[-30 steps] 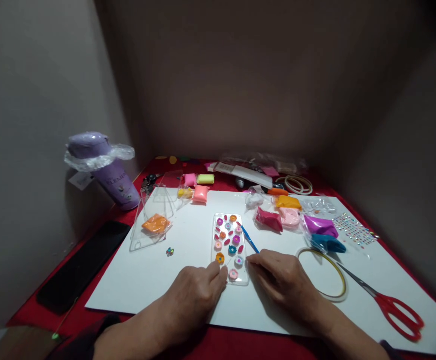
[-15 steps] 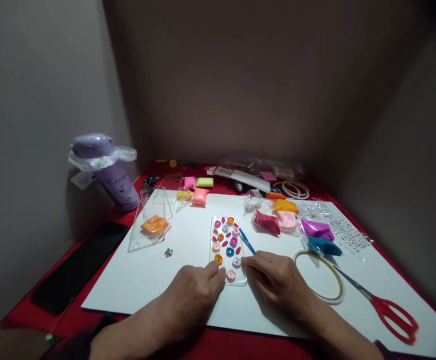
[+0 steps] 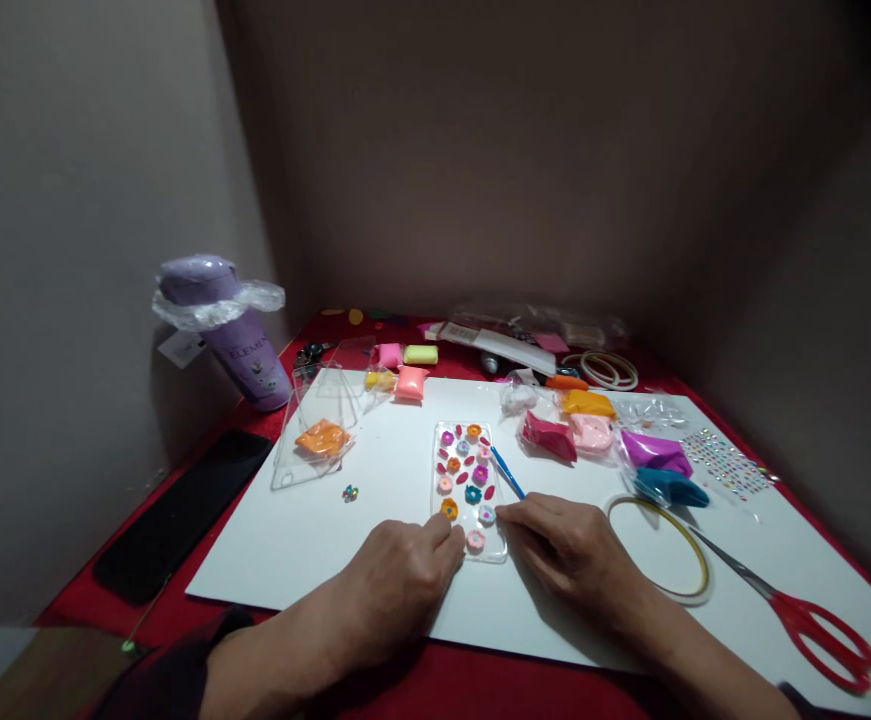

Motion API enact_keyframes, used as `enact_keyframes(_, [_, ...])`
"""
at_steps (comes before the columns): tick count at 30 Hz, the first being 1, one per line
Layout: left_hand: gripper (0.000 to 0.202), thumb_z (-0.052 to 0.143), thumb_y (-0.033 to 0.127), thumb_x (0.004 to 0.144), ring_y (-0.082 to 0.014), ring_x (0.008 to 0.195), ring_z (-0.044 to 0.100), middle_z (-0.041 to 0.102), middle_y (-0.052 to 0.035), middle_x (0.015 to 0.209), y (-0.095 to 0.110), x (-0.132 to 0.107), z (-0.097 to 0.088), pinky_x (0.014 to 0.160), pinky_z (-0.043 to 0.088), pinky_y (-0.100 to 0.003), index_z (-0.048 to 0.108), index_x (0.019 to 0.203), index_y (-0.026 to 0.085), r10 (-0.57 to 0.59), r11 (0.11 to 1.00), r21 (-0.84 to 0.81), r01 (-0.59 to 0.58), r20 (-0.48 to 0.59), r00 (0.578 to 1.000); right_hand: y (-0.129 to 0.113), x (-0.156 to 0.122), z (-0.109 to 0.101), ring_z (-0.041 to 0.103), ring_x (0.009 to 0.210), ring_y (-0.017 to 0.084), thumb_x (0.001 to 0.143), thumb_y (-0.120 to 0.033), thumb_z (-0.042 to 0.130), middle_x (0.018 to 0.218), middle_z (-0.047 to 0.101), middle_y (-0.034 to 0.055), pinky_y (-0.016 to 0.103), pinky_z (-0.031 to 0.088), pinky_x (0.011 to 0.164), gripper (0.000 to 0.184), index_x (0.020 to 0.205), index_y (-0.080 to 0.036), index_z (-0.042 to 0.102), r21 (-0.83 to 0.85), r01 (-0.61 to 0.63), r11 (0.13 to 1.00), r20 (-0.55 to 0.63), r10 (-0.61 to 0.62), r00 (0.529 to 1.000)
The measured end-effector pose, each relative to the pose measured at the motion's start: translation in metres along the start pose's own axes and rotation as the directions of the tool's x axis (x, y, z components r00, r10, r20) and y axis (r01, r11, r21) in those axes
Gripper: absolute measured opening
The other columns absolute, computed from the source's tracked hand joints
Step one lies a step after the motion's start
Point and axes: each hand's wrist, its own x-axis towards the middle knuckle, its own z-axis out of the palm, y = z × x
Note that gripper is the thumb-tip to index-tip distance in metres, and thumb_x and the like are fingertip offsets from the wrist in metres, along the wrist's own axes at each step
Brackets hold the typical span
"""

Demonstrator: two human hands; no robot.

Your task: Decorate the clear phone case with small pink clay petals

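Observation:
A clear phone case (image 3: 467, 478) dotted with small clay flowers lies on a white board (image 3: 375, 500). My left hand (image 3: 405, 580) rests on the board with fingers curled, the fingertips touching the case's near left corner. My right hand (image 3: 570, 550) sits at the case's near right corner, fingers closed round a thin blue tool (image 3: 508, 472) whose tip points up along the case's right edge.
Bagged clay lumps (image 3: 592, 432) lie behind the case. A tape ring (image 3: 664, 550), red scissors (image 3: 817, 625) and a sticker sheet (image 3: 727, 465) sit to the right. A purple bottle (image 3: 225, 330), a second clear case (image 3: 315, 440) and a black phone (image 3: 180, 515) are on the left.
The view has shifted slightly; both hands stay at the case's near end, the left fingertips nudging a little along its corner.

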Motion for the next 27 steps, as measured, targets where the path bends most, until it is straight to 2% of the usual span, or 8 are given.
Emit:
enact_keyframes(6, [0.029,0.045,0.002,0.076,-0.0190,0.053,0.050,0.059,-0.0040,0.082,0.0009,-0.0011,0.0017,0.040,0.034,-0.032,0.046,0.101,0.015,0.006,1.000,-0.003,-0.006,0.022,1.000,0.0023,-0.0026,0.0022,0.056,0.064,0.016,0.091,-0.015,0.046,0.072,0.062,0.0040,0.027,0.039,0.059,0.022,0.094,-0.017,0.068,0.009,-0.017,1.000,0.011,0.017,1.000])
enact_keyframes(12, [0.022,0.044,0.003,0.080,-0.0179,0.055,0.050,0.058,-0.0036,0.085,0.0005,-0.0010,0.0007,0.042,0.036,-0.031,0.045,0.097,0.018,-0.029,0.998,-0.048,0.032,0.077,0.997,0.0001,-0.0019,0.0002,0.056,0.063,0.015,0.091,-0.016,0.046,0.070,0.062,0.0033,0.027,0.039,0.058,0.022,0.090,-0.018,0.067,0.021,0.004,1.000,-0.001,-0.004,1.000])
enact_keyframes(19, [0.025,0.044,0.003,0.080,-0.0173,0.054,0.051,0.059,-0.0033,0.085,0.0014,-0.0012,0.0003,0.042,0.036,-0.031,0.044,0.101,0.017,-0.043,0.997,-0.067,0.048,0.075,0.996,-0.0042,0.0012,-0.0022,0.054,0.059,0.015,0.090,-0.017,0.048,0.066,0.061,0.0023,0.025,0.038,0.054,0.019,0.080,-0.019,0.064,0.016,-0.004,1.000,-0.033,0.005,0.999])
enact_keyframes(27, [0.027,0.047,0.003,0.077,-0.0167,0.054,0.053,0.061,-0.0057,0.089,0.0014,-0.0001,0.0008,0.042,0.037,-0.030,0.045,0.101,0.015,-0.044,0.998,-0.042,0.048,0.093,0.995,-0.0011,-0.0026,0.0003,0.056,0.063,0.016,0.092,-0.018,0.047,0.070,0.062,0.0029,0.028,0.040,0.058,0.018,0.089,-0.019,0.065,0.053,-0.040,0.998,-0.001,0.040,0.999])
